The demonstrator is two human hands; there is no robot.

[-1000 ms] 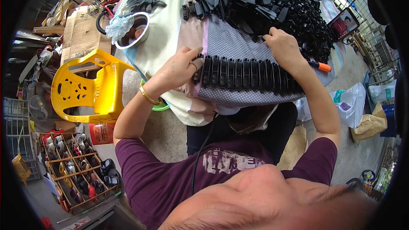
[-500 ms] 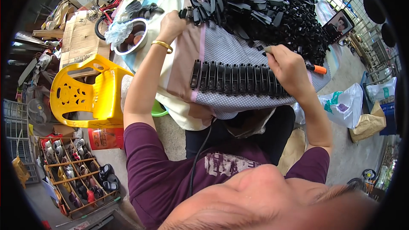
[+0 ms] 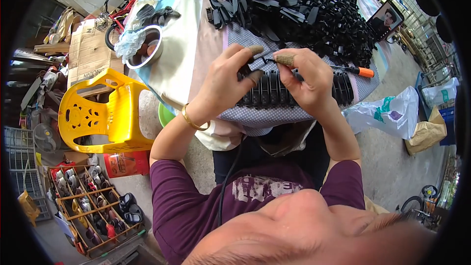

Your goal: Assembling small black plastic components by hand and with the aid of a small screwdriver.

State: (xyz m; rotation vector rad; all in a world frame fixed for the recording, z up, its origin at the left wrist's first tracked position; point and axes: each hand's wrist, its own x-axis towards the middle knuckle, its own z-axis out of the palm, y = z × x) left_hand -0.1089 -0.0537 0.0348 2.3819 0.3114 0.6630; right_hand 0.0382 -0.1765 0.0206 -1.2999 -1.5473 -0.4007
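Both hands are close together over the near part of the table, above a row of matching black plastic parts (image 3: 274,93). My left hand (image 3: 223,81), with a gold bangle at its wrist, is closed round a black plastic part mostly hidden by the fingers. A small black piece (image 3: 268,60) sticks out from the fingertips of my right hand (image 3: 312,79), which pinches it beside the left fingers. Tan covers are on some fingertips of both hands. Just right of the right hand lies a tool with an orange handle (image 3: 364,72).
A large heap of loose black plastic parts (image 3: 299,14) covers the far table. A phone (image 3: 386,22) is propped at its right. On the left are a white bowl (image 3: 158,51), a yellow chair (image 3: 115,118) and a shoe rack (image 3: 88,206); plastic bags (image 3: 392,115) stand on the right.
My left hand has come right and nearer from the heap's left edge, bringing a black part. My right hand has moved slightly left, so the two hands now meet above the row.
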